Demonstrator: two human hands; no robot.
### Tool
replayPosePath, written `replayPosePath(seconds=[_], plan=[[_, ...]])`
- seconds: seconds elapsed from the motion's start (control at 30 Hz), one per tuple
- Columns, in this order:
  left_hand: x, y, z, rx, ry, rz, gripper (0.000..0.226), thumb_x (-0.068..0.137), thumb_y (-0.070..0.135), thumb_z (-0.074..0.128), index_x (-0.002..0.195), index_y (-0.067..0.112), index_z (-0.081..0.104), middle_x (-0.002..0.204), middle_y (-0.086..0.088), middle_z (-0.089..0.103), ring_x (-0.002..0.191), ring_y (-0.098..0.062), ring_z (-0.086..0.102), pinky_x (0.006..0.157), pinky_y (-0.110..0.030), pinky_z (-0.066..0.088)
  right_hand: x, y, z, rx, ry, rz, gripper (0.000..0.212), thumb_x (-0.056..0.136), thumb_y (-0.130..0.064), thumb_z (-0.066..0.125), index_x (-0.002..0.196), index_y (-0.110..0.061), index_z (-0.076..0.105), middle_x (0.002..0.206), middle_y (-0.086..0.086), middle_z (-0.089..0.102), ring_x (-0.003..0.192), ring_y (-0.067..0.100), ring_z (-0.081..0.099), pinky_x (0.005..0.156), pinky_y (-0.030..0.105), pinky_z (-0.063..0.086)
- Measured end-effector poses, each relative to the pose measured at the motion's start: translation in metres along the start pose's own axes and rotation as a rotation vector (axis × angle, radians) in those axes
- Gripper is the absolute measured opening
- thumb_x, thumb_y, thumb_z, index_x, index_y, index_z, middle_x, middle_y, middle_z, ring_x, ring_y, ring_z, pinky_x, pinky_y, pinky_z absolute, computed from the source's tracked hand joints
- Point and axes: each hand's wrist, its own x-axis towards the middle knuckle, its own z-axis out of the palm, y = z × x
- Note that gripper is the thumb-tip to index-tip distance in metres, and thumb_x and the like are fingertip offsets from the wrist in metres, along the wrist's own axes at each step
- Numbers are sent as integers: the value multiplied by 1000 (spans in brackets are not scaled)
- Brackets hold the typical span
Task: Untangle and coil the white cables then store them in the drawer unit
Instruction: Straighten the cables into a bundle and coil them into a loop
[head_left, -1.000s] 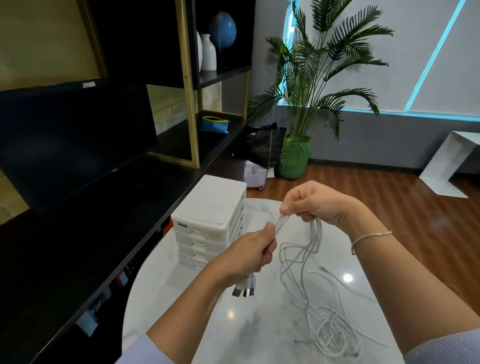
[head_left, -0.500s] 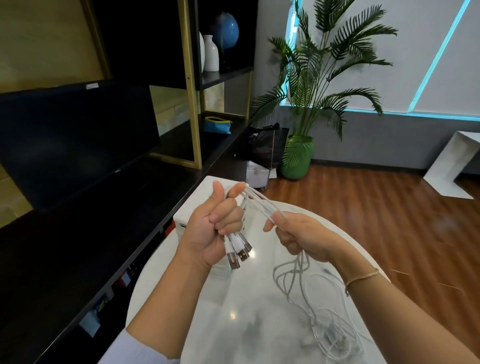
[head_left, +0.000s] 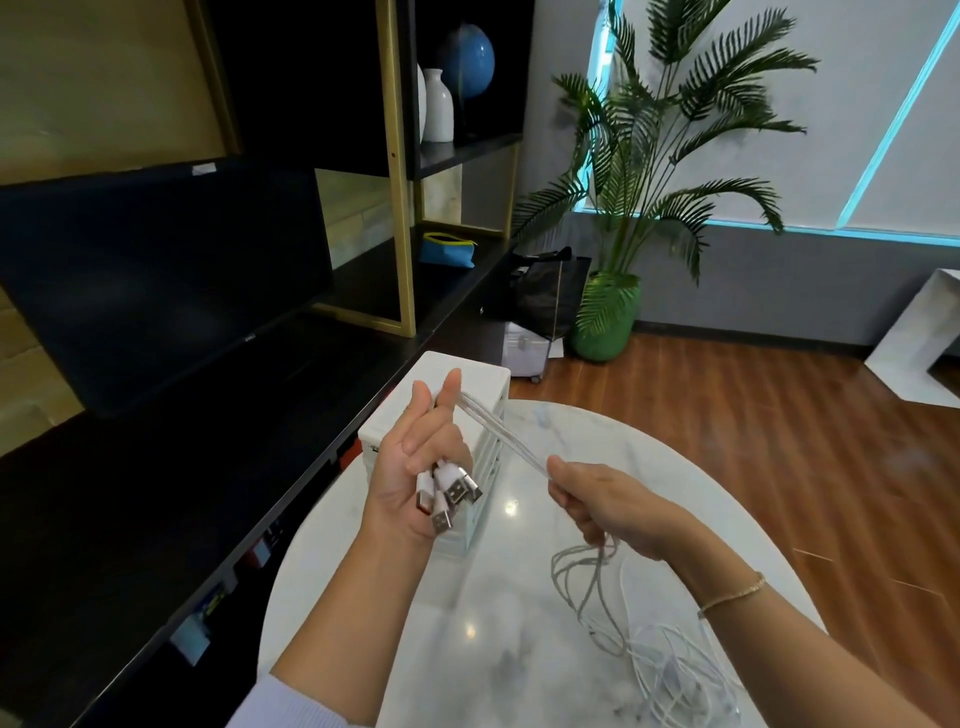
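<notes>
My left hand (head_left: 415, 467) is raised with its palm toward me and holds the plug ends of several white cables (head_left: 498, 436), whose USB plugs (head_left: 449, 491) hang below its curled fingers. The strands run taut over its forefinger down to my right hand (head_left: 608, 506), which grips them a short way along. Below my right hand the cables drop in loose, tangled loops (head_left: 670, 670) onto the marble table (head_left: 452, 649). The white drawer unit (head_left: 488, 379) stands on the table right behind my left hand, partly hidden by it.
A black counter with a dark monitor (head_left: 156, 280) runs along the left of the round table. Shelves behind hold vases and a blue pouch (head_left: 447, 249). A potted palm (head_left: 608, 317) and a black bag (head_left: 545, 291) stand on the wooden floor beyond.
My left hand turned palm up and rose in front of the drawer unit with the plugs. My right hand dropped from above and slid down along the strands to the right.
</notes>
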Motion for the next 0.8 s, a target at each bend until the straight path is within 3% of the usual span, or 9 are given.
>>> replayPosePath(seconds=[0.1, 0.17, 0.27, 0.33, 0.4, 0.5, 0.57, 0.73, 0.8], plan=[[-3, 9, -2, 121, -8, 32, 56, 90, 24, 59, 136, -5, 42, 47, -10, 53, 37, -20, 54, 42, -26, 50, -8, 5, -6, -195, 57, -23, 40, 98, -45, 30, 78, -21, 54, 65, -2, 40, 55, 10, 35, 56, 22, 36], [-2, 8, 5, 249, 117, 93, 63, 76, 21, 75, 131, 4, 48, 45, -2, 47, 27, -8, 43, 32, -18, 42, -13, 1, -2, -415, 56, -29, 39, 99, -45, 25, 83, -25, 54, 73, -6, 48, 67, 10, 46, 67, 21, 40], [11, -3, 15, 791, 369, 160, 35, 91, 20, 55, 124, 18, 44, 71, -1, 59, 30, -3, 34, 32, -13, 35, -19, -18, 15, -756, -29, -44, 38, 101, -42, 22, 98, -21, 53, 95, 1, 58, 91, 19, 54, 82, 31, 43], [17, -12, 16, 1190, 472, 122, 51, 98, 16, 46, 141, 33, 26, 66, 6, 63, 38, -4, 37, 38, -17, 39, -25, -31, 24, -918, -72, -62, 35, 102, -39, 25, 105, -14, 49, 102, 10, 59, 93, 26, 54, 76, 35, 42], [17, -19, 11, 1382, 499, 78, 64, 99, 17, 46, 147, 40, 11, 60, 13, 63, 46, -5, 48, 47, -20, 47, -29, -41, 24, -1019, -105, -64, 28, 101, -39, 29, 99, -15, 44, 96, 10, 57, 83, 26, 50, 66, 33, 38], [16, -27, 1, 1318, 470, 82, 67, 100, 10, 41, 150, 36, 6, 112, 8, 65, 99, -8, 62, 91, -24, 49, -31, -47, 20, -1069, -164, -13, 27, 100, -40, 34, 97, -17, 46, 97, 11, 56, 80, 22, 45, 69, 32, 37], [17, -30, -3, 1400, 483, 44, 67, 99, 18, 46, 150, 36, 6, 127, 9, 56, 109, -6, 53, 97, -24, 42, -31, -48, 17, -1068, -182, -13, 25, 99, -40, 38, 93, -17, 46, 101, 11, 57, 82, 22, 47, 71, 31, 37], [7, -48, -4, 1962, 352, -190, 66, 100, 33, 40, 151, 22, 0, 80, 7, 64, 69, -4, 58, 57, -13, 44, -31, -64, -10, -967, -231, -102, 22, 93, -37, 54, 103, -21, 64, 97, 3, 66, 82, 17, 54, 68, 25, 39], [7, -49, -4, 1945, 340, -241, 51, 101, 37, 35, 146, 18, 21, 76, -1, 69, 65, -8, 63, 62, -18, 51, -29, -68, -23, -860, -241, -80, 19, 90, -39, 57, 95, -24, 67, 88, -3, 66, 78, 12, 56, 69, 24, 42]])
